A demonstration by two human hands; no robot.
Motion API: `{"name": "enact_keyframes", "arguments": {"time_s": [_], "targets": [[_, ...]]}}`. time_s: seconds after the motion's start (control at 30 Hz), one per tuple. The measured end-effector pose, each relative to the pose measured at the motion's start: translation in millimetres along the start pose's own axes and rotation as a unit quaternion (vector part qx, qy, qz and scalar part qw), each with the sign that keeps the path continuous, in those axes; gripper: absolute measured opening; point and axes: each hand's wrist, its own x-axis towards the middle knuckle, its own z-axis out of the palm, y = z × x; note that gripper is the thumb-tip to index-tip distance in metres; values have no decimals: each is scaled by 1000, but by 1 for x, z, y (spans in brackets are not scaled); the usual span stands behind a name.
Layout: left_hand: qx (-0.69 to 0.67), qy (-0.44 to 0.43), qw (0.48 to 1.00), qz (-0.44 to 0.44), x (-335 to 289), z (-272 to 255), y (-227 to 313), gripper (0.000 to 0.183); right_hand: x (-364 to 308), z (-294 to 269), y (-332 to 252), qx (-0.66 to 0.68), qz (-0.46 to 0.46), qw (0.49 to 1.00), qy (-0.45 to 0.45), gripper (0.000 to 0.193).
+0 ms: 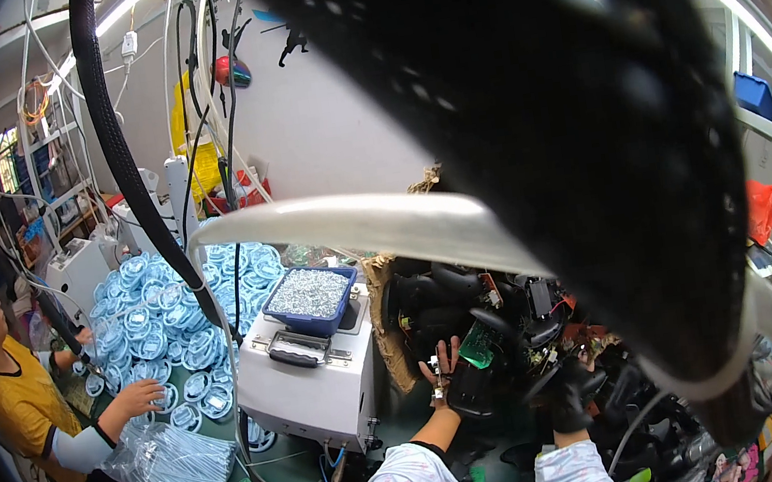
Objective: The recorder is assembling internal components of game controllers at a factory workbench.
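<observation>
The biggest thing before me is a jumbled heap of black, curved, glossy plastic shells, spreading from twelve round to four o'clock of my left hand, with bits of circuitry showing among the pieces. At nine o'clock stands a pale grey, box-shaped metal machine with a black handle, and on its top, toward ten o'clock, sits a dark blue rectangular plastic tray filled with tiny silvery pieces. My left hand is open, palm up, fingers spread apart, beside the heap. My right hand, between three and four o'clock of the left, is at the heap among dark parts; its fingers blend into the black, so I cannot tell whether they are apart or clamped on anything. Just beside my left palm, at four o'clock, lies one rounded black plastic shell, smooth and dull-shining; at two o'clock a flat bright green circuit board rests tilted above it. Smallest of all, a slim silvery-white part lies lengthwise on my left palm, unclasped, its finer details too small to make out.
</observation>
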Motion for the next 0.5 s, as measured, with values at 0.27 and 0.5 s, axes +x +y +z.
{"name": "enact_keyframes", "arguments": {"time_s": [0.27, 0.5], "targets": [[-8, -173, 984, 44, 7, -46, 11, 73, 9, -8, 8, 7, 22, 1000, -4, 41], [47, -259, 964, 31, -2, 1, 7, 73, 18, 35, 24, 37, 45, 998, -4, 40]]}}
